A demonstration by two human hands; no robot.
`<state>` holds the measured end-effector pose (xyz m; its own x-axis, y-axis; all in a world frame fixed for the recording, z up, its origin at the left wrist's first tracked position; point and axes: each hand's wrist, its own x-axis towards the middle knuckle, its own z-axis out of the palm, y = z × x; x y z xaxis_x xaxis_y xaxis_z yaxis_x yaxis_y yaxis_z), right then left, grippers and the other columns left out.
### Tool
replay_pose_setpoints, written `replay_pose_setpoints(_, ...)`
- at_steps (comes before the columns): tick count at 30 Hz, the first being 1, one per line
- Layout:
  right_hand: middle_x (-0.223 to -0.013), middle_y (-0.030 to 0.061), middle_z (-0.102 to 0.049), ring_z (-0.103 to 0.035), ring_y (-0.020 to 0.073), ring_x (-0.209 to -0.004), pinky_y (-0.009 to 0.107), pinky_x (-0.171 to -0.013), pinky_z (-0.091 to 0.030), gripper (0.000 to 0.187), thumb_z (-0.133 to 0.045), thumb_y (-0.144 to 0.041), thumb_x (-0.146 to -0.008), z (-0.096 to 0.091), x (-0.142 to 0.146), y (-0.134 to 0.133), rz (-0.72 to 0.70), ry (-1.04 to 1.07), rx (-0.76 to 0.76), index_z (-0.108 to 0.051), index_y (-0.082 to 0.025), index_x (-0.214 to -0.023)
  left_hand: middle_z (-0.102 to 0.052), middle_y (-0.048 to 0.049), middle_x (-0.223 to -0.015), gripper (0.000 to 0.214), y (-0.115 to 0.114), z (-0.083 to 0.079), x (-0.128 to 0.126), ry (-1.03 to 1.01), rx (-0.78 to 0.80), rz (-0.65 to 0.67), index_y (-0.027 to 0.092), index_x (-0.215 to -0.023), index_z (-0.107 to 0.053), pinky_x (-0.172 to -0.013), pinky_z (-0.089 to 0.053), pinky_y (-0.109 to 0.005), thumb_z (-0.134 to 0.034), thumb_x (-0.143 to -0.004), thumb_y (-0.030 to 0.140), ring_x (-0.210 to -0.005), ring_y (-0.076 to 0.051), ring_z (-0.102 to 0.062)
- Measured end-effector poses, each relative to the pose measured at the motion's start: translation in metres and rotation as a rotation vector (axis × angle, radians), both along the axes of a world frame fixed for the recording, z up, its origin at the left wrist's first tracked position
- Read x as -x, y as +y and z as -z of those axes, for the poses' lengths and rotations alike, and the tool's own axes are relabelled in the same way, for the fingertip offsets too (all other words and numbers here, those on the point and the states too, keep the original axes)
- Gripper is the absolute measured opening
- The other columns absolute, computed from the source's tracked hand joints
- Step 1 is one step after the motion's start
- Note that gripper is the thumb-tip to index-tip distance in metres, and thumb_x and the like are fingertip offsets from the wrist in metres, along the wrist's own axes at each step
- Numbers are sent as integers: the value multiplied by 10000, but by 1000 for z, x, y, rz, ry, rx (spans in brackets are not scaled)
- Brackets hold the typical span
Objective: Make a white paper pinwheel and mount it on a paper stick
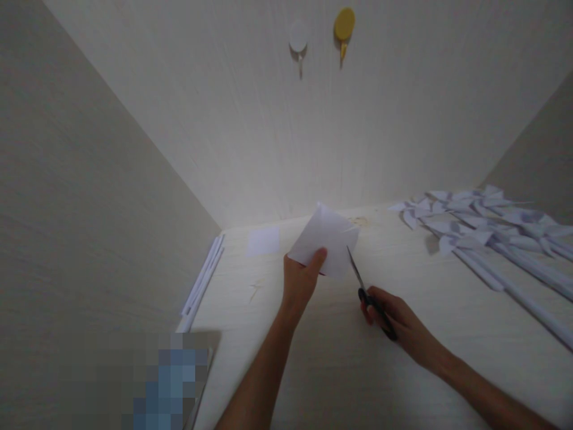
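Note:
My left hand (302, 276) pinches a white square of paper (326, 237) at its lower corner and holds it up above the pale desk (313, 358). The paper is creased along its diagonals. My right hand (394, 319) grips black-handled scissors (367, 292), with the blades pointing up at the paper's lower right edge. Blade tip and paper edge are very close; whether they touch I cannot tell.
Several white paper pinwheels on paper sticks (487, 239) lie at the right of the desk. A small paper square (264, 240) lies flat at the back, paper strips (203, 280) lean by the left wall. Two hooks, white (298, 40) and yellow (344, 27), hang on the back panel.

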<state>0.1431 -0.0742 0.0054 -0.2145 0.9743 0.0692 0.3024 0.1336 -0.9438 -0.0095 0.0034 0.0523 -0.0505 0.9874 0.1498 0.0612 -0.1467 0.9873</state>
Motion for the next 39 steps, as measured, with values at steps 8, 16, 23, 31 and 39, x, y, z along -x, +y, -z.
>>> replay_pose_setpoints(8,-615,-6,-432,-424,118,-572,226,-513,-339,277,-347,-408,-792,-4,1,-2,-107,-38,19,-394,-182,-637,-615,-78,-702,301,1,-5,0,-150,46,-99,85,-711,-605,-506,-480,-250,-611,-551,340,-659,-169,-560)
replay_pose_setpoints(16,-597,-10,-429,-407,116,-552,227,-503,-334,256,-353,-381,-792,-1,1,-3,-124,-89,14,-392,-184,-633,-623,-86,-725,323,-4,-8,-7,-237,57,-197,80,-732,-603,-494,-497,-256,-624,-540,338,-650,-169,-572)
replay_pose_setpoints(23,-585,-18,-405,-384,110,-542,225,-494,-317,246,-362,-342,-793,-2,0,-3,-121,-88,32,-353,-189,-602,-618,-86,-707,310,-6,-6,-11,-288,65,-181,74,-728,-599,-487,-503,-279,-626,-547,323,-641,-177,-577)
replay_pose_setpoints(31,-589,-17,-405,-380,109,-544,224,-495,-314,250,-364,-351,-791,-1,0,-3,-124,-105,22,-353,-187,-604,-613,-78,-698,287,-6,-5,-12,-280,76,-183,80,-705,-598,-488,-499,-263,-628,-549,319,-636,-167,-573)
replay_pose_setpoints(39,-580,-19,-411,-378,104,-535,216,-478,-316,242,-369,-347,-794,2,0,-2,-115,-82,23,-378,-183,-615,-603,-64,-673,269,-6,-2,-12,-278,50,-173,90,-695,-601,-463,-480,-247,-616,-560,321,-607,-153,-564)
